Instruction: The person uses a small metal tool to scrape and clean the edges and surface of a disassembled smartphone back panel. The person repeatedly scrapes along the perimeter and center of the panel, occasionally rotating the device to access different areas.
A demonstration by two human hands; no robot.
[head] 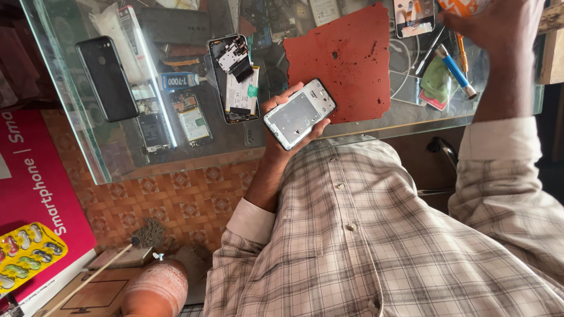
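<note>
Left hand cradles the silver phone frame over the glass table's near edge, long axis slanting up toward the right hand, which is cupped well apart over orange packaging.

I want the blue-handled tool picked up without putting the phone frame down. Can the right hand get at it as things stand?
Probably yes. The right hand hovers over the table's far corner, just above the blue-handled tool, which lies exposed on a green cloth with nothing covering it. The left hand keeps the phone frame.
</note>
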